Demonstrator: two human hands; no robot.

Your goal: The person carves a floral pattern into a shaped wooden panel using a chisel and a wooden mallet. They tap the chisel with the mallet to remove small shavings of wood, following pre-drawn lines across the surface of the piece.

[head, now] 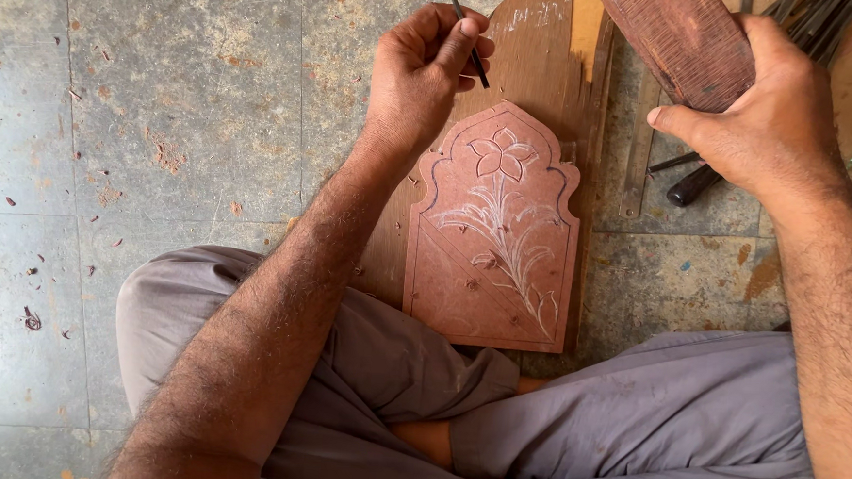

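Worn grey stone-tile floor (161, 109), stained and strewn with small wood chips (31, 319).

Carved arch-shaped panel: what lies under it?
The carved panel rests on a larger dark wooden board, which shows above it and along its left edge, on the tiled floor. The board's covered middle cannot be seen.

Worn grey tiled floor (161, 109), stained, scattered wood chips at left of frame. Brown backing board (542, 61) flat on it, centre top. Bundle of metal tools (691, 181) and flat metal strip (635, 173) on tiles at upper right.
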